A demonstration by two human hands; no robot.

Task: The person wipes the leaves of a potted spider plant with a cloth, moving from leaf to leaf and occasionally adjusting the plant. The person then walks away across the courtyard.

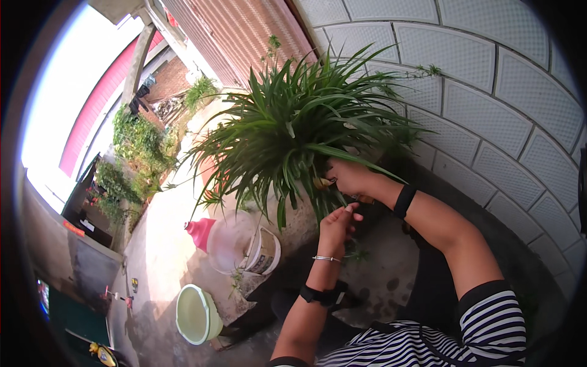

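Observation:
A large spider plant (293,114) with long arching leaves fills the middle of the view. My right hand (351,176) reaches in under its lower right leaves, fingers curled; the fingertips are partly hidden, and what they hold is unclear. A small yellowish-brown piece (322,183), perhaps a withered leaf, shows beside those fingers. Just below, my left hand (337,225) has its thumb and forefinger pinched together at the tip of a thin green leaf (342,198). Leaves cover the plant's base and most of whatever holds it.
Left of my hands stand a white plastic bucket (268,252), a pink bottle (201,231) and a pale green basin (198,314). A tiled wall (463,110) rises close on the right. Leafy shrubs (142,147) grow farther off, near a corrugated shutter (247,36).

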